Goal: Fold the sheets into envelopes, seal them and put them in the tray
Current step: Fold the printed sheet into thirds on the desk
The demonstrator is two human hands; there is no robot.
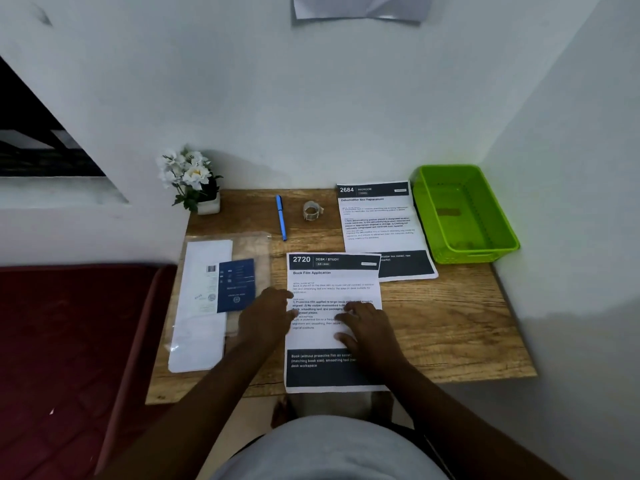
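Head view: two printed sheets are counted on the wooden bench (450,327), together with one green tray (464,213), one blue pen (281,218), one roll of tape (312,210), one clear plastic packet (221,299) and one pot of white flowers (194,181). The near sheet (332,323), headed 2720, is lain under both hands, and its near edge is seen to overhang the bench. The left hand (268,315) is laid flat with fingers relaxed, its fingertips resting on the sheet's left edge. The right hand (367,325) is spread flat on the sheet's middle, fingers extended and pressing; nothing is gripped by either hand. The second sheet (381,223), headed 2684, is placed beyond the right hand, its near corner overlapped by the first sheet. The tray is set beyond and to the right of the right hand, just beside that second sheet, in the corner by the wall. The packet, with white paper and a dark blue card inside, is found just left of the left hand. The pen and tape are placed well beyond both hands, the flowers further left.
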